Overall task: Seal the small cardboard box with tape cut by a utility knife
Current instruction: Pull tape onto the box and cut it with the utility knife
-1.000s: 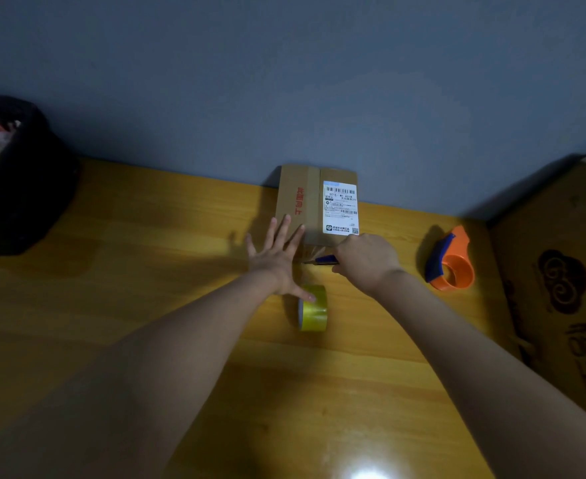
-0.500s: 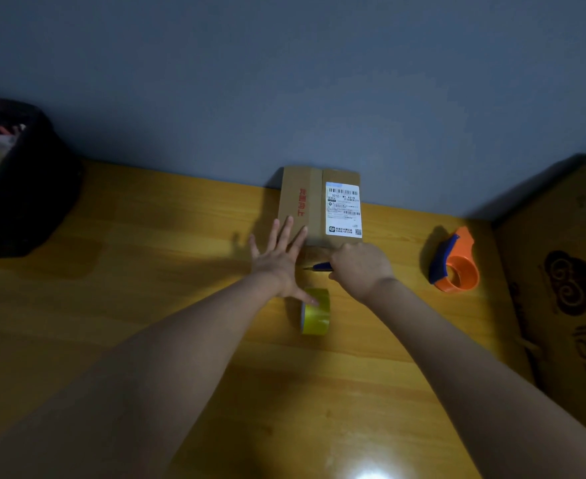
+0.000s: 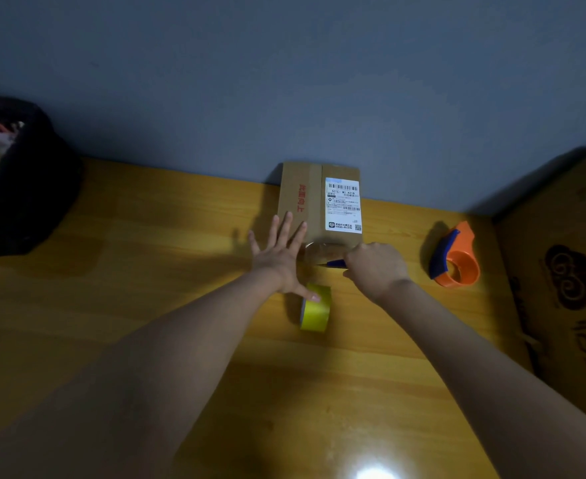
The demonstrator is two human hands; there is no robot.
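Observation:
A small cardboard box [image 3: 314, 198] with a white shipping label lies flat on the wooden table against the wall. My left hand [image 3: 279, 259] is spread flat, fingertips on the box's near left corner, thumb touching the upright yellow tape roll [image 3: 315, 307]. A clear strip of tape runs from the roll up to the box's near edge. My right hand [image 3: 376, 267] is closed around a blue utility knife [image 3: 334, 263], whose tip points left at the tape strip just in front of the box.
An orange and blue tape dispenser [image 3: 455, 259] stands to the right of my right hand. A large cardboard carton [image 3: 567, 281] fills the right edge. A black bin [image 3: 18, 181] with rubbish sits at the far left. The wooden table [image 3: 146, 271] spreads below.
My right hand with the knife shifted a little to the left and then back right by the tape strip. The left hand stays pressed on the box and roll.

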